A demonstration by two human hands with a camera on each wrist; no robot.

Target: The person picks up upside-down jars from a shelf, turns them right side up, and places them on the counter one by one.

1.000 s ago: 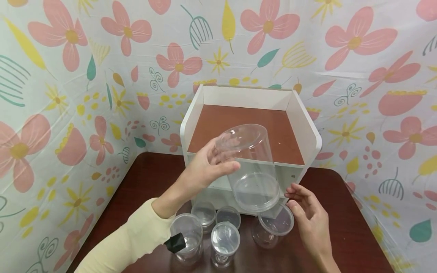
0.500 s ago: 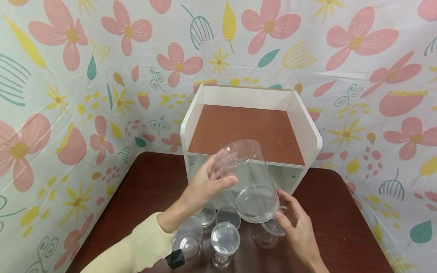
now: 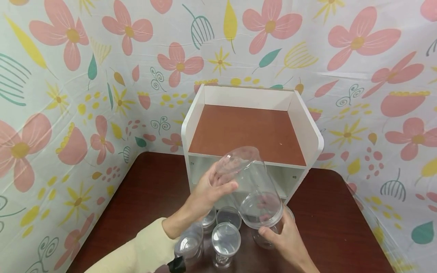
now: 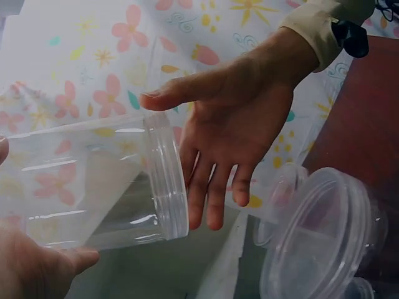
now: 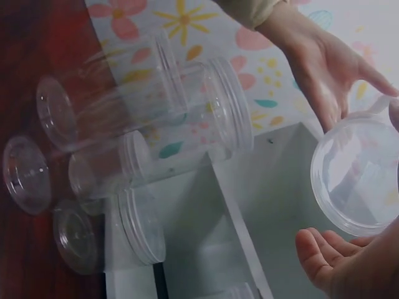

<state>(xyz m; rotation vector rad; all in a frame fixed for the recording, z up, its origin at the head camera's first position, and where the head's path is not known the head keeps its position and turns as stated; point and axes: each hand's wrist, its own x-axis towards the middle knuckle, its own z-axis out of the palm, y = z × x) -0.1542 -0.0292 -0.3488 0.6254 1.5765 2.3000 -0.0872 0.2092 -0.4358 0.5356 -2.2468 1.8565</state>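
Observation:
In the head view, my left hand (image 3: 206, 193) grips the base end of a large clear plastic jar (image 3: 254, 174), its thumb on the near side and fingers on the far side. The jar is tilted, with its clear lid (image 5: 361, 180) pointing down and to the right. My right hand (image 3: 290, 242) spreads around the lid end, thumb on the near side. Its fingers look straight in the left wrist view, and some are hidden behind the lid in the head view. Whether they press firmly on the rim, I cannot tell. Nothing is visible inside the jar.
Several smaller clear jars stand on the dark red-brown table (image 3: 160, 182) below my hands, among them a lidded jar (image 3: 226, 240). A white shelf unit (image 3: 307, 140) with a brown top surface stands behind them. Flower-patterned cloth (image 3: 119, 76) hangs around the table.
My left hand has lowered the jar and tilted it further. My right hand has moved left and down, from beside the jar to around its lid.

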